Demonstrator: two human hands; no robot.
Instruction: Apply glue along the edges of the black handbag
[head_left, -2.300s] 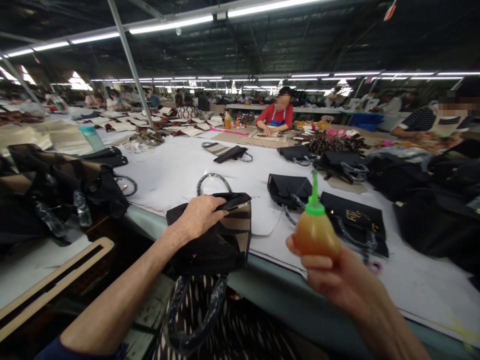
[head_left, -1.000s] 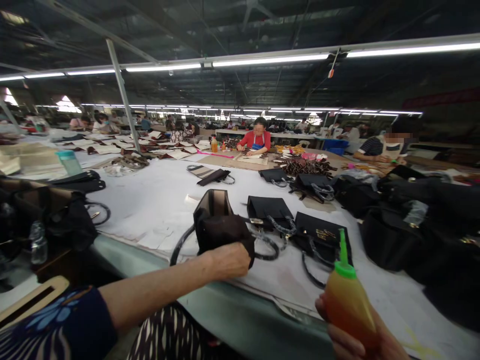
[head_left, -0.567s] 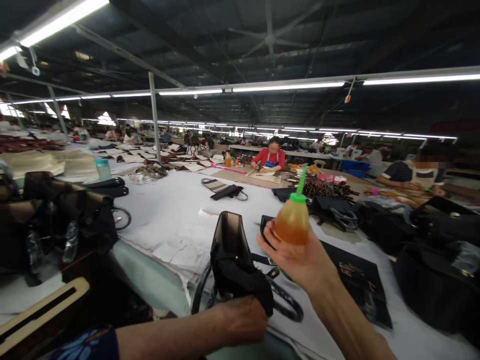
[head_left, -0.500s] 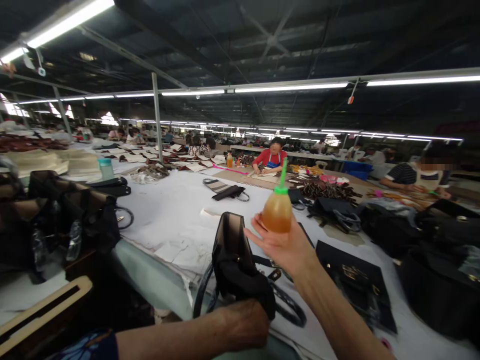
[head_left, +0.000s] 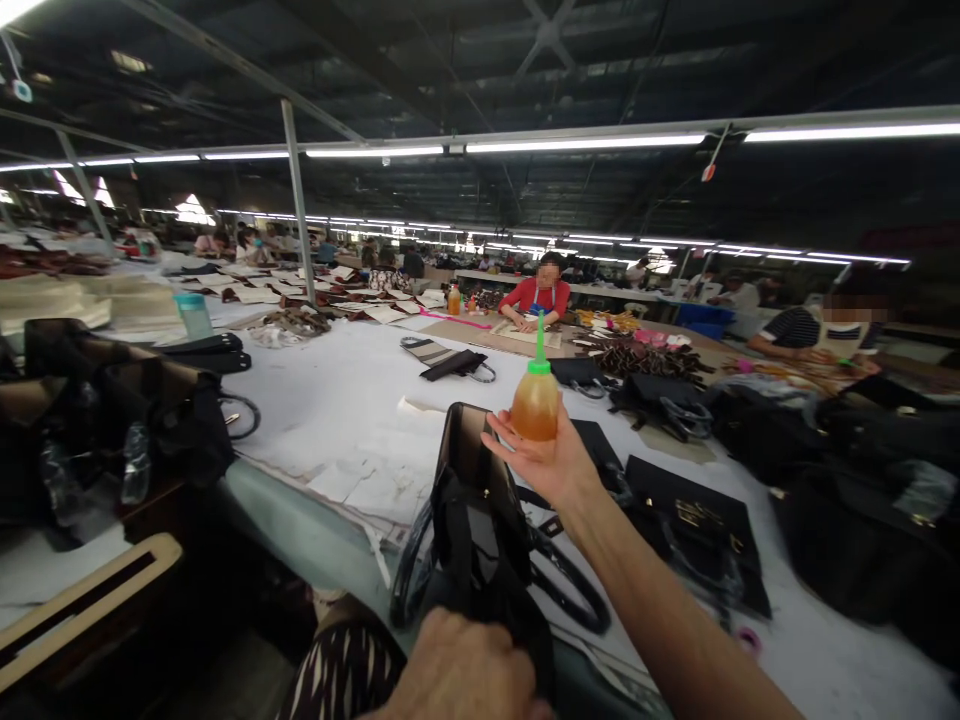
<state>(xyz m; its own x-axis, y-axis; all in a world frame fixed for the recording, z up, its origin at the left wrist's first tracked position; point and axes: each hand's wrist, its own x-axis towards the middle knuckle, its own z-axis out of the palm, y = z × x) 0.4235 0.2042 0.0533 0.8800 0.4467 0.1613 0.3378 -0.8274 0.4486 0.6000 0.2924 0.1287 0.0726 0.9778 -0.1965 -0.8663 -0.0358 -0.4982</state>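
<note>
Bottle [head_left: 535, 410] of amber liquid, with a green collar and a tall green nozzle, stands nearly upright just right of the middle of the frame, held in the right hand [head_left: 551, 462]; that grip is loose, the fingers reaching out past its base while the palm cradles it. Just below and left, a black handbag [head_left: 480, 520] with a tan lining gapes at its upper end, over the near edge of the white-covered worktable [head_left: 330, 425]. At the bottom centre, the left hand [head_left: 465, 665] is bent, knuckles up, against the bag's near end; its fingertips are hidden, so I cannot tell how firmly it is closed. Right of the bag lies a flat black bag [head_left: 705, 535] bearing gold-coloured letters [head_left: 688, 512], too small and blurred to read with certainty. More black bags crowd the right side [head_left: 840, 540] and the left side [head_left: 165, 410], some handles wrapped in clear plastic. A striped bag [head_left: 442, 357] lies at mid-table. A teal-lidded container [head_left: 194, 318] stands upper left. Beyond, a person in red [head_left: 536, 297] bends over pale pieces; another in a striped top [head_left: 795, 330] sits farther right.
</note>
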